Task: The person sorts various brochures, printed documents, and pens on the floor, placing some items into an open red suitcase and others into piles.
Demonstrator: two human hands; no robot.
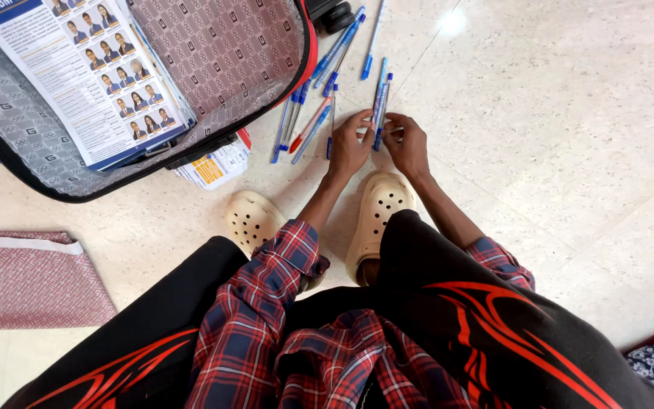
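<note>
I crouch over a pale stone floor with both hands close together. My left hand (348, 145) and my right hand (407, 142) both pinch a small bunch of blue capped pens (379, 106) that points away from me. To the left of my hands, several loose pens (306, 121), blue ones and one with a red cap, lie scattered on the floor. More blue pens (342, 42) lie farther off near the edge of the open case.
An open suitcase (32, 136) with patterned lining fills the top left, holding a printed brochure (85, 76) with rows of small portraits. A yellow and white leaflet (213, 167) sticks out beneath it. A red patterned cloth pouch (28, 276) lies at left. Cream clogs (255, 220) cover my feet.
</note>
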